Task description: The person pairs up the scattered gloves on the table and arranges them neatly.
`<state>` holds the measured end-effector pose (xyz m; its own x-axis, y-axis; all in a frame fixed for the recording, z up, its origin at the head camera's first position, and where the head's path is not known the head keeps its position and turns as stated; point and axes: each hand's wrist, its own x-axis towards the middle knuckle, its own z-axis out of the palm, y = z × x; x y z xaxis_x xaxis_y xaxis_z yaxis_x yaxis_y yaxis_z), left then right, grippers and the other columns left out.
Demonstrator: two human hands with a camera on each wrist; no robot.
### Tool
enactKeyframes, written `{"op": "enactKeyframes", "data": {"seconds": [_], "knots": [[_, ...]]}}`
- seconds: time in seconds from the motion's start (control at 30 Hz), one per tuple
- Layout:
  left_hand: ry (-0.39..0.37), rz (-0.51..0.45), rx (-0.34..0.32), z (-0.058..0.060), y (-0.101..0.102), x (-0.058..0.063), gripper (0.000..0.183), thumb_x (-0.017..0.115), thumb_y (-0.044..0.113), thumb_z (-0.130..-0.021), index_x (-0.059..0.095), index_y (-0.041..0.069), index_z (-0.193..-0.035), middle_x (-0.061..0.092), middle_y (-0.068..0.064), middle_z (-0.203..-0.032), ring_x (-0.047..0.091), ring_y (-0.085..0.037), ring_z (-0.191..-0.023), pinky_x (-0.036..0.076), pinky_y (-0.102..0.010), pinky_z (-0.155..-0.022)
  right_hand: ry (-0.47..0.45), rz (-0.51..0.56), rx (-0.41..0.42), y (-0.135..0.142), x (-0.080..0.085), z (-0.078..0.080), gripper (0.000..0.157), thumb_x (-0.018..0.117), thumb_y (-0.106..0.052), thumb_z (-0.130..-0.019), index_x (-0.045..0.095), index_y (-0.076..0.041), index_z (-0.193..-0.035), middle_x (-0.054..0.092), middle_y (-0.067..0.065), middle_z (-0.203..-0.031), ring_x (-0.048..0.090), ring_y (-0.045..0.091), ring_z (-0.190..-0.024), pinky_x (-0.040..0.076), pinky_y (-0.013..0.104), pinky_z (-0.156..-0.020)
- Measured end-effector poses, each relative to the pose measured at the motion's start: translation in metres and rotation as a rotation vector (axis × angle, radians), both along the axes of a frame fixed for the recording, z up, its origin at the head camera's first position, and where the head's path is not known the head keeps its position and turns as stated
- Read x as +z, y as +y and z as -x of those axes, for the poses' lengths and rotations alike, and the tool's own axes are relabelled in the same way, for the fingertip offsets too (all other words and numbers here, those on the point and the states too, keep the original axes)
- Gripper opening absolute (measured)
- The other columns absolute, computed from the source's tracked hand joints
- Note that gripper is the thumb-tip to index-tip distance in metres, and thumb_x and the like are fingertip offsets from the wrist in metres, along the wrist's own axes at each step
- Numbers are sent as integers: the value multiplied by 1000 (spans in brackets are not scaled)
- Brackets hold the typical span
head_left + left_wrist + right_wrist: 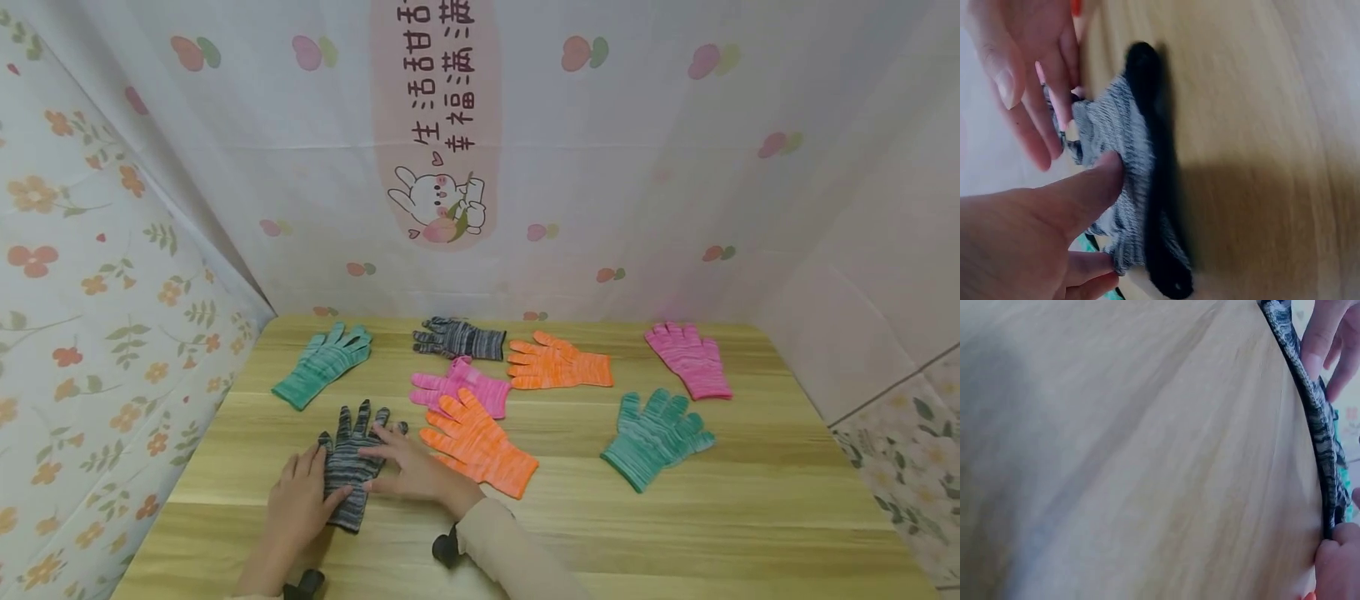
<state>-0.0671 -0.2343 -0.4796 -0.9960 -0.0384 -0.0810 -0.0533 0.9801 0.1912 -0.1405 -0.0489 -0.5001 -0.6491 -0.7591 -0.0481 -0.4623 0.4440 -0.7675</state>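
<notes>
A dark grey-and-black striped knit glove [347, 475] lies on the table, finger ends pointing away and dark-edged cuff nearest. My left hand [295, 498] rests along its left side, with the thumb touching the fabric near the cuff. In the left wrist view, that straight thumb [1094, 184] presses on the glove's top. From the right reaches my right hand [412, 468], its extended fingers over the glove's finger bases and its thumb by the right edge. The right wrist view shows the glove [1316, 419] edge-on; the undersides of the fingers are partly hidden.
Right beside are an orange glove [483, 446] and a pink glove [487, 392] it overlaps. Farther back lie another grey glove [472, 342], an orange glove [566, 365] and a pink glove [690, 360]. Green gloves lie left [326, 362] and right [656, 437]. Curtains border the table [675, 542].
</notes>
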Motion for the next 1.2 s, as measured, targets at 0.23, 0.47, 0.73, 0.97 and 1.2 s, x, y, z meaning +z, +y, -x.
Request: {"op": "enactKeyframes", "data": {"seconds": [0.23, 0.47, 0.73, 0.97, 1.2], "knots": [[-35, 23, -52, 2, -4, -5, 78, 62, 40, -86, 34, -13, -137, 27, -27, -147, 23, -54, -130, 34, -67, -94, -19, 2, -64, 1, -1, 2, 55, 57, -41, -90, 42, -25, -141, 14, 1, -157, 9, 31, -144, 20, 59, -111], [-99, 11, -103, 5, -5, -3, 76, 59, 37, -88, 29, -8, -141, 22, -26, -149, 18, -54, -132, 30, -70, -94, 44, -56, -61, 1, -1, 6, 59, 56, -43, -90, 38, -22, -143, 13, 4, -157, 10, 31, -144, 24, 57, -110], [-187, 12, -108, 10, -6, 3, 76, 57, 37, -89, 25, -3, -145, 22, -22, -151, 15, -53, -134, 29, -70, -95, 26, -152, -78, -5, 6, 6, 63, 55, -49, -89, 38, -23, -143, 12, 8, -157, 11, 29, -144, 24, 52, -112], [-200, -2, -69, 12, -5, 3, 79, 60, 36, -87, 24, -6, -144, 21, -27, -149, 18, -58, -130, 30, -70, -94, 140, -303, -77, -14, 8, 4, 58, 56, -46, -89, 42, -25, -141, 16, 8, -156, 12, 28, -144, 21, 48, -114], [-97, -6, -53, 15, 5, 11, 80, 71, 25, -81, 29, -11, -140, 27, -32, -144, 27, -56, -127, 34, -66, -94, 207, -412, -44, -16, 3, 5, 60, 56, -48, -88, 35, -33, -143, 11, 2, -157, 6, 22, -145, 12, 49, -116]]}}
